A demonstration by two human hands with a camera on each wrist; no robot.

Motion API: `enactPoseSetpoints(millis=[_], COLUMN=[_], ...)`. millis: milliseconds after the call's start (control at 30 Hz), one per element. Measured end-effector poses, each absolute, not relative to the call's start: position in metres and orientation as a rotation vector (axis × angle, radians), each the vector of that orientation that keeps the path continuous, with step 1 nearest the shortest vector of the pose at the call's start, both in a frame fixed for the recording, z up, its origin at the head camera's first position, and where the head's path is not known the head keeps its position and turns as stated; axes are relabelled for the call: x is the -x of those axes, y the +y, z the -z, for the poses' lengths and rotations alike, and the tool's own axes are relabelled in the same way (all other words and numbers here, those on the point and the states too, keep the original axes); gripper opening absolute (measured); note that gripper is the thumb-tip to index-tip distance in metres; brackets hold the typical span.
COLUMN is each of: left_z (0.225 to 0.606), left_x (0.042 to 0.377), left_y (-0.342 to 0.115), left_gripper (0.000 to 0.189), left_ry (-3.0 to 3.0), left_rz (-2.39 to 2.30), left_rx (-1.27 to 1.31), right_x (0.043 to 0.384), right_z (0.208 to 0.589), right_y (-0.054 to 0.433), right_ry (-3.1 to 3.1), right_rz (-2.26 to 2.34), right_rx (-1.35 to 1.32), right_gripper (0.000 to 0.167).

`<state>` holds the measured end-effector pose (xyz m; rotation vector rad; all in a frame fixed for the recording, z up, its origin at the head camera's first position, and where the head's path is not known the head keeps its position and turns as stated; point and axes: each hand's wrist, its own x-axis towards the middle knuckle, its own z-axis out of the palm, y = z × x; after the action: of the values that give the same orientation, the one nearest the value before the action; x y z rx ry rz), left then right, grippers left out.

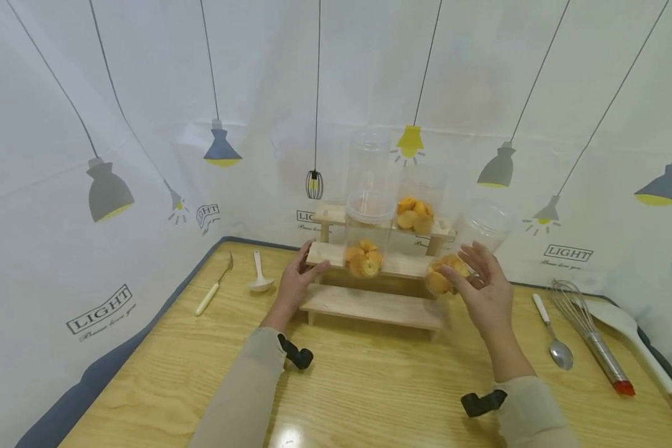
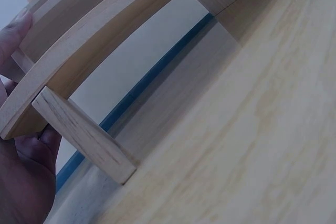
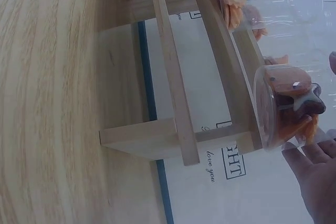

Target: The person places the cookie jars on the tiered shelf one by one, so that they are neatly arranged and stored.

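In the head view my left hand [image 1: 295, 280] grips the left end of the middle board of a wooden tiered stand [image 1: 372, 305]. The left wrist view shows its thumb above that board and fingers beneath. My right hand [image 1: 488, 292] holds a clear plastic jar [image 1: 484, 225], with thumb and fingers around its lower part. This jar, with orange-brown pieces inside, leans to the right at the right end of the middle board. In the right wrist view its base [image 3: 265, 108] sits at an angle to the board edge, with fingertips [image 3: 292, 153] right at its side.
Another lidded jar [image 1: 369, 218] stands on the middle board, and a jar [image 1: 417, 214] is on the top board. Left lie a fork [image 1: 215, 286] and a white ladle [image 1: 260, 277]. Right lie a spoon [image 1: 557, 345], a whisk [image 1: 593, 339] and a white-headed utensil [image 1: 616, 320].
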<state>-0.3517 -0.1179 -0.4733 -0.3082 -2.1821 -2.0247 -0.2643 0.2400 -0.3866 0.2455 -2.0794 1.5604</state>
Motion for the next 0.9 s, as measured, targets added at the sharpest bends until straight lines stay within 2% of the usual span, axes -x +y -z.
enactPoseSetpoints(millis=[267, 467, 900], left_z=[0.469, 0.449, 0.444], left_x=[0.352, 0.335, 0.33], left_y=[-0.119, -0.119, -0.119], left_gripper=[0.084, 0.08, 0.08], left_ry=[-2.202, -2.214, -2.225], left_rz=[2.091, 2.105, 2.09], left_rx=[0.309, 0.314, 0.315], right_x=[0.267, 0.27, 0.27], right_z=[0.389, 0.391, 0.381], right_y=[0.237, 0.233, 0.216], right_ry=[-2.179, -2.257, -2.26], right_rz=[-1.475, -1.431, -1.462], right_rx=[-0.278, -0.299, -0.376], right_gripper=[0.077, 0.082, 0.077])
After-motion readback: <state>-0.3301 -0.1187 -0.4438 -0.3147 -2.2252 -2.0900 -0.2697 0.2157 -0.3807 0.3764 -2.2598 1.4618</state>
